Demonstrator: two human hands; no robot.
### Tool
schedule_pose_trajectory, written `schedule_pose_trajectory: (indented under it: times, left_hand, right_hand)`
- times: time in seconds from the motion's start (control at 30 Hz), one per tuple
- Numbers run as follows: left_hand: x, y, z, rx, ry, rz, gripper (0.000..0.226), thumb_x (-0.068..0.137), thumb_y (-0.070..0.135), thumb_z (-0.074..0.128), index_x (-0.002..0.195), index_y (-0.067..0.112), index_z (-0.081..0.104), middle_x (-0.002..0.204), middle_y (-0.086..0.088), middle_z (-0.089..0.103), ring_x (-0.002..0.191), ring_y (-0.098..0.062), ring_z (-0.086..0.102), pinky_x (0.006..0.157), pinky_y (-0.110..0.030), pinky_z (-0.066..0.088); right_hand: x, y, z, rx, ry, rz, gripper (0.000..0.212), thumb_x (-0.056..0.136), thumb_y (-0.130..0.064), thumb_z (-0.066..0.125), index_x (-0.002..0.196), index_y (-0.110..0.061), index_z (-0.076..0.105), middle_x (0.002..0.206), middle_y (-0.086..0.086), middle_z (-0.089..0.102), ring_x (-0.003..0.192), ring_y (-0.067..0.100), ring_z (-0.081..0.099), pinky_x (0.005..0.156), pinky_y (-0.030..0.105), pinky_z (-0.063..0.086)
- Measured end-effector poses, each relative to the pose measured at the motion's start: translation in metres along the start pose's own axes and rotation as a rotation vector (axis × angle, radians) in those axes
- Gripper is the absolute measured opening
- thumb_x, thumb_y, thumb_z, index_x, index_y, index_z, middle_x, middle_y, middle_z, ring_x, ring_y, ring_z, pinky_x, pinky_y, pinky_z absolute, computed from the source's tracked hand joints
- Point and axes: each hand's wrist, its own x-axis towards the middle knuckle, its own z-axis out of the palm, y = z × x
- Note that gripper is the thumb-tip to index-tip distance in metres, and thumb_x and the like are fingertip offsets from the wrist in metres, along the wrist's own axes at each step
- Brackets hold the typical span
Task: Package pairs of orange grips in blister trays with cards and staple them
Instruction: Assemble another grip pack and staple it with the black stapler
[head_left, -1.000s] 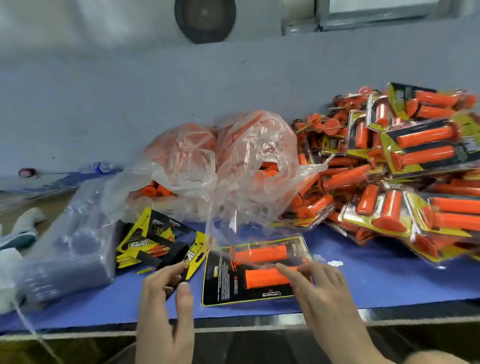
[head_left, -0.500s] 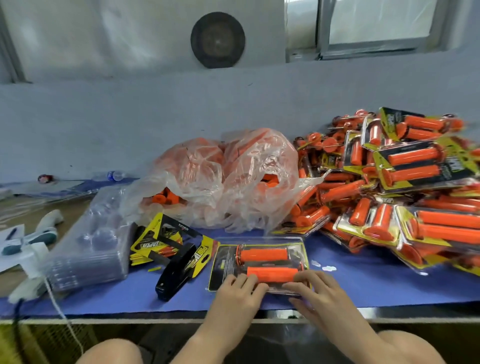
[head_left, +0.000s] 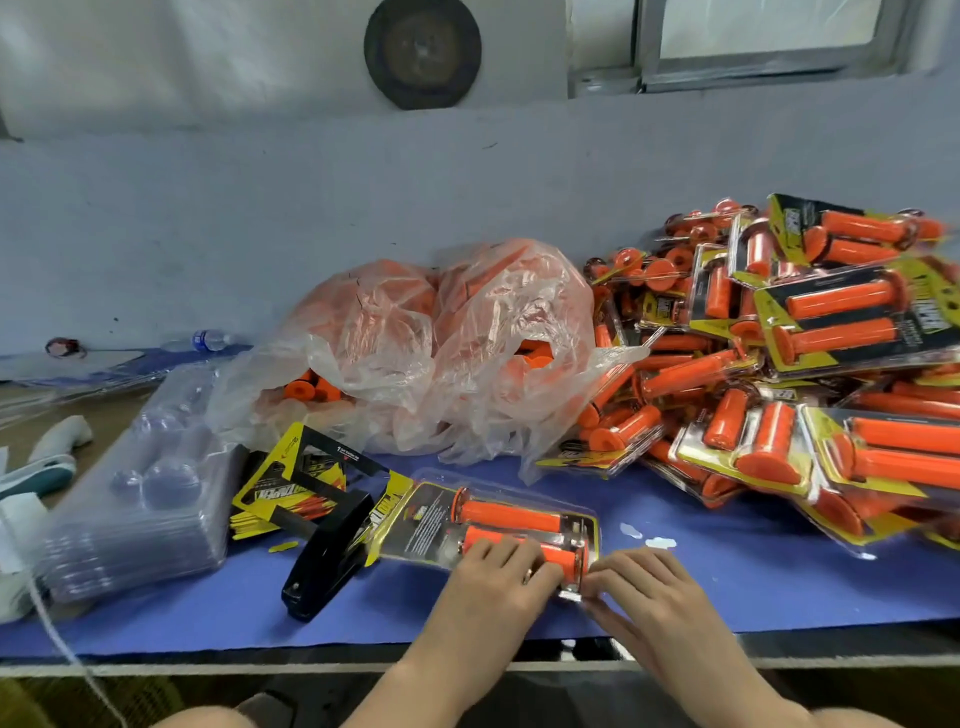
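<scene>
At the near edge of the table (head_left: 727, 587), one blister pack (head_left: 457, 543) lies flat. It holds two orange grips (head_left: 511, 517) over a black-and-yellow card (head_left: 410, 522).

Left hand (head_left: 493, 582) rests fingers-down on the nearer grip. Its fingers are slightly bent and press rather than grasp. Right hand (head_left: 647, 590) has its fingertips at the pack's near right corner; whether they pinch the edge cannot be told.

Assessment: the pack is light. The clear shell looks thin, slick and springy, and is likely to gape unless held down. The grips appear to be firm rubber. The best hold is on the flat rim at the corners, card and shell squeezed together. That leaves the margin free for the black stapler (head_left: 327, 561), which lies just beside the pack's left end.
</scene>
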Motion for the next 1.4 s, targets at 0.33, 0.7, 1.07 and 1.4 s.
schedule_pose_trajectory:
  times: [0.33,0.7,1.07,1.4]
  left_hand:
    - [-0.034,-0.062,-0.003,0.049,0.110,0.004,0.003,0.089,0.019,0.068,0.087,0.021,0.068,0.085,0.002,0.062,0.077,-0.020,0.057,0.069,-0.033,0.048]
    - [-0.052,-0.038,-0.012,-0.150,0.158,0.048,0.003,0.095,0.024,0.064,0.094,0.022,0.065,0.096,0.008,0.062,0.091,-0.014,0.058,0.085,-0.028,0.047]
    - [-0.059,-0.063,-0.013,-0.185,-0.025,-0.032,0.044,0.065,0.019,0.085,0.104,0.026,0.067,0.095,0.009,0.063,0.086,-0.012,0.059,0.090,-0.030,0.043]
    - [-0.058,-0.062,-0.020,-0.147,0.056,0.043,0.019,0.079,0.015,0.070,0.095,0.023,0.065,0.091,0.005,0.064,0.086,-0.012,0.062,0.092,-0.034,0.049]
  right_hand:
    - [-0.001,0.020,-0.020,-0.042,-0.054,0.090,0.033,0.097,-0.047,0.044,0.083,-0.027,0.067,0.093,-0.018,0.066,0.087,0.010,0.058,0.082,0.026,0.039]
    - [0.011,-0.020,0.002,-0.090,-0.088,0.070,0.013,0.087,-0.027,0.059,0.099,-0.030,0.064,0.099,-0.006,0.060,0.087,0.020,0.054,0.083,0.032,0.041]
    - [0.028,-0.023,-0.008,0.151,-0.232,0.180,0.037,0.066,0.007,0.079,0.083,-0.023,0.064,0.096,-0.010,0.060,0.087,0.014,0.063,0.094,0.029,0.048]
    - [0.029,-0.014,-0.015,0.367,-0.437,0.122,0.060,0.059,0.020,0.070,0.095,-0.028,0.071,0.121,-0.024,0.063,0.135,0.004,0.043,0.117,0.019,0.017]
